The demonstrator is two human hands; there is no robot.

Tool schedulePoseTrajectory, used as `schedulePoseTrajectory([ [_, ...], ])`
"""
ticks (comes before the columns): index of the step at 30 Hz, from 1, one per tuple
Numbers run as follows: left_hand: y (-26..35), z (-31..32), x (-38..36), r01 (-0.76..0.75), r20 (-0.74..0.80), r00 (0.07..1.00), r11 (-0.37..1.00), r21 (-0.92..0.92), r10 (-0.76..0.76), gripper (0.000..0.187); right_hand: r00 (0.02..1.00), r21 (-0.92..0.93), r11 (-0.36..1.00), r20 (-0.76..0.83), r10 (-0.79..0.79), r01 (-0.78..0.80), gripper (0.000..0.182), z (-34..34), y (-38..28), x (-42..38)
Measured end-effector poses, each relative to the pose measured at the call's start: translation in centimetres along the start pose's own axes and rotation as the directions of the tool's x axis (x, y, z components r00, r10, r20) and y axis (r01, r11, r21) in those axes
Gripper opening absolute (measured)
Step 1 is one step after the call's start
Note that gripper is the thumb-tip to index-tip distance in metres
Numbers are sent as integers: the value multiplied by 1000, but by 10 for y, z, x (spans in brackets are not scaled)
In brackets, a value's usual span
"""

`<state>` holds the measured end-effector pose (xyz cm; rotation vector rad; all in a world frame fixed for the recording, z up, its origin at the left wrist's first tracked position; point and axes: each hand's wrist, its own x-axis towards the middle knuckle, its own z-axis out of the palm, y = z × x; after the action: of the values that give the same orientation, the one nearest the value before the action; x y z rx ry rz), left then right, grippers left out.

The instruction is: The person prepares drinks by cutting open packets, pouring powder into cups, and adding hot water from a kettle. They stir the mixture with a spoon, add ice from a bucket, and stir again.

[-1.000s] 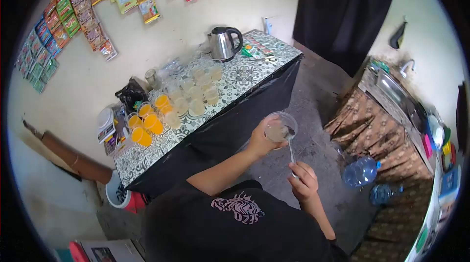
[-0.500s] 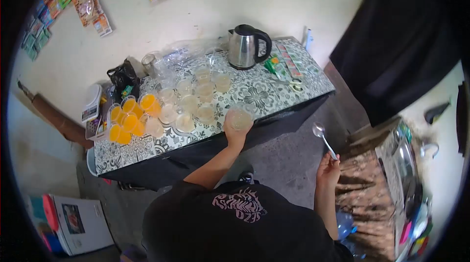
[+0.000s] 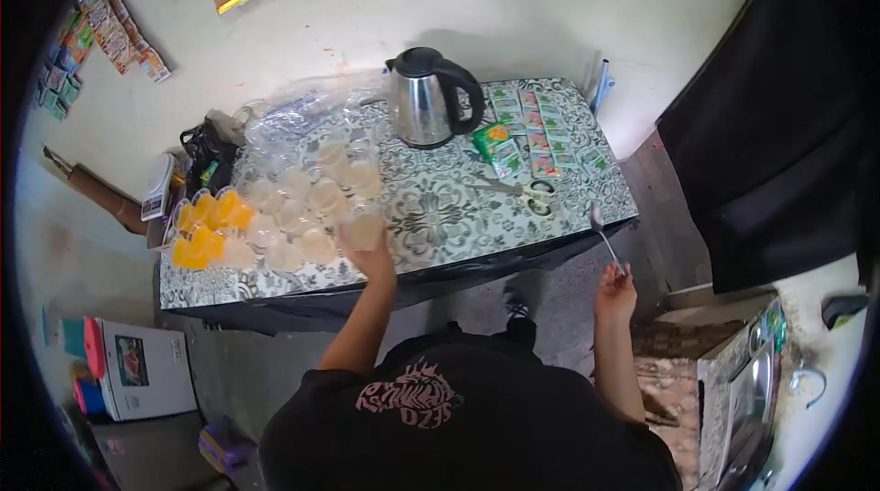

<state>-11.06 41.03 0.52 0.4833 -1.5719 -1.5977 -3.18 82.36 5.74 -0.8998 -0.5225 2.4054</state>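
Note:
My left hand [image 3: 374,259] is closed around a clear plastic cup [image 3: 365,231] of pale liquid, close to the table's front edge. Right beside it stand several similar cups of pale liquid [image 3: 295,216] in a cluster. Farther left are several cups of orange liquid [image 3: 203,245]. Off to the right, my right hand [image 3: 615,289] grips a metal spoon [image 3: 603,232] by its handle, bowl pointing up and away from me, near the table's right front corner.
A steel kettle [image 3: 422,106] stands at the back of the patterned table [image 3: 440,216]. Scissors [image 3: 534,198], a green packet [image 3: 496,144] and rows of sachets [image 3: 541,129] lie to its right. Clear plastic wrap [image 3: 293,115] and a black bag [image 3: 213,144] sit back left. A sink [image 3: 752,399] is at right.
My left hand has carried its cup leftward to the cluster of pale cups. My body has moved nearer the table and the view has shifted. The spoon stays in my right hand.

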Motion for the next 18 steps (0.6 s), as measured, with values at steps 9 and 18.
schedulePoseTrajectory([
  [9, -5, 42, -19, 123, -417, 897, 823, 554, 147, 110, 940, -369, 913, 216, 265, -173, 28, 60, 2, 171],
  [18, 28, 106, -93, 141, -376, 882, 604, 785, 284, 102, 878, -631, 755, 244, 411, -178, 24, 60, 13, 229],
])
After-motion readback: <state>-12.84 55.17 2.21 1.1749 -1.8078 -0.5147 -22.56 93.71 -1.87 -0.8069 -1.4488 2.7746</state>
